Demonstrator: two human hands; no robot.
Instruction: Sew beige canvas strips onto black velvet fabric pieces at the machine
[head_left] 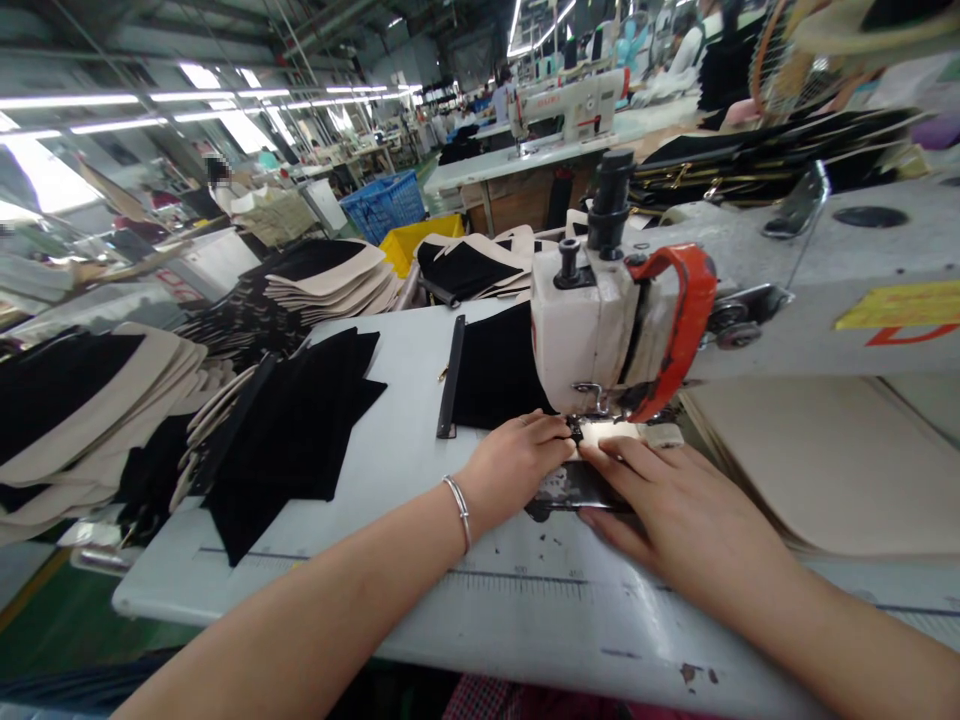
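Note:
A white sewing machine [592,320] with a red guard stands on the grey table [420,560]. My left hand [517,462], with a silver bracelet at the wrist, lies curled beside the needle area, fingertips pressed on a small dark piece [564,486] under the presser foot. My right hand [675,505] lies flat on the same piece from the right, fingers stretched toward the needle. A black fabric piece [495,372] lies behind the machine head.
A pile of black fabric pieces [292,430] lies to the left, with beige and black stacks [82,410] beyond it. Beige sheets [832,460] sit at the right. A black strip [451,378] lies on the table. Blue and yellow crates and other machines stand further back.

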